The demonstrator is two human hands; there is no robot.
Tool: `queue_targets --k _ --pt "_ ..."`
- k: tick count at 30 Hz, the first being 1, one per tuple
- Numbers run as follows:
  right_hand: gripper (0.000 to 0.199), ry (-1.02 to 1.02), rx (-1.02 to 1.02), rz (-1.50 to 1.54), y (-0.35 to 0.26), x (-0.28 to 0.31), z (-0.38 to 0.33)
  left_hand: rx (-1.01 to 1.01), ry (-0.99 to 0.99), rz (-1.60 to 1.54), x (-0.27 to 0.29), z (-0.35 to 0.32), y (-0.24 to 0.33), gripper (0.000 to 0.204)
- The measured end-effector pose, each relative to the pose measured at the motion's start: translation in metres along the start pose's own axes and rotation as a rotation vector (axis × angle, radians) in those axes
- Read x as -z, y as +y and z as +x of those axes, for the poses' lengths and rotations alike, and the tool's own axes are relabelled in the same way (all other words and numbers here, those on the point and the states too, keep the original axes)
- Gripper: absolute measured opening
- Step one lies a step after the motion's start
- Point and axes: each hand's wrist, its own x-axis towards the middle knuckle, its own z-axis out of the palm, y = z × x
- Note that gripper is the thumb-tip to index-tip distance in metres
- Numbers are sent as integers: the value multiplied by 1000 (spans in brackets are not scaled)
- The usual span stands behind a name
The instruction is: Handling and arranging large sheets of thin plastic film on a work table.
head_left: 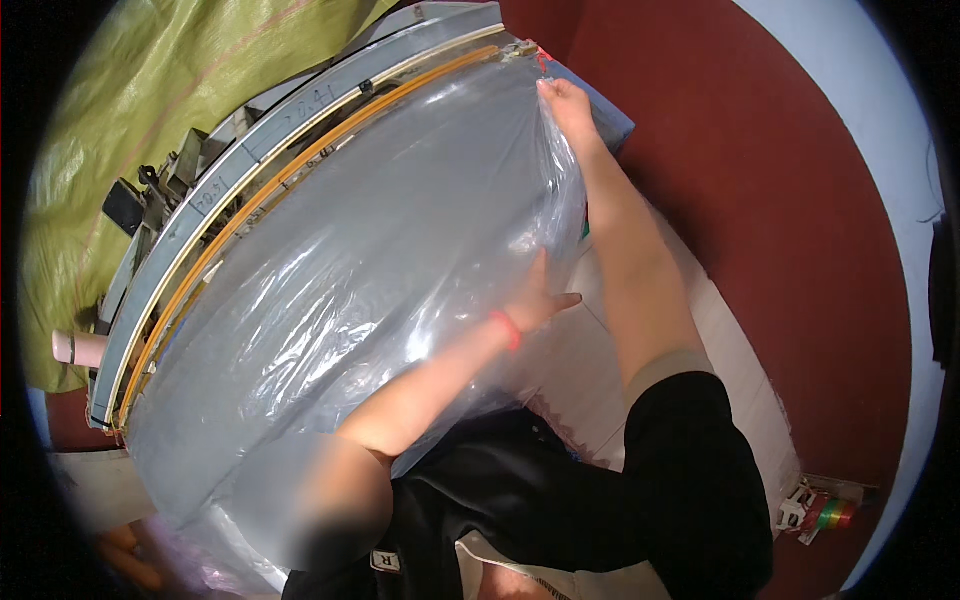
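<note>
Appears as one large, thin, see-through plastic sheet (400, 220), glossy and grey-looking over the bench (608, 118). Covers most of the top, stretching from beside the far edge to the near edge and from the left end to the right. Lies fairly smooth toward the far edge; breaks into bright, crinkled creases toward the near edge. Close to the far right corner, is pinched in the fingers (548, 91) of the right hand (570, 108), drawn into tight gathers running down along the right edge.

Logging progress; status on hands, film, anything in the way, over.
Right hand pinching clear film by far right corner. Left hand open over film, contact unclear. Orange strip along far edge, not blocking hands.
</note>
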Motion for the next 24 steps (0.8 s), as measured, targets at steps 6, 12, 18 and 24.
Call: queue_targets --k 6,12,18,24 --pt "30 55 46 -118 -18 -14 -8 44 175 -246 0 29 7 60" --pt "28 24 -4 -63 -8 -12 -3 36 410 -374 8 42 22 14" --pt "32 -69 -61 13 -6 -1 1 -388 716 -292 34 8 49 10" --pt "33 -104 -82 49 -10 1 2 -358 711 -603 82 -7 74 12"
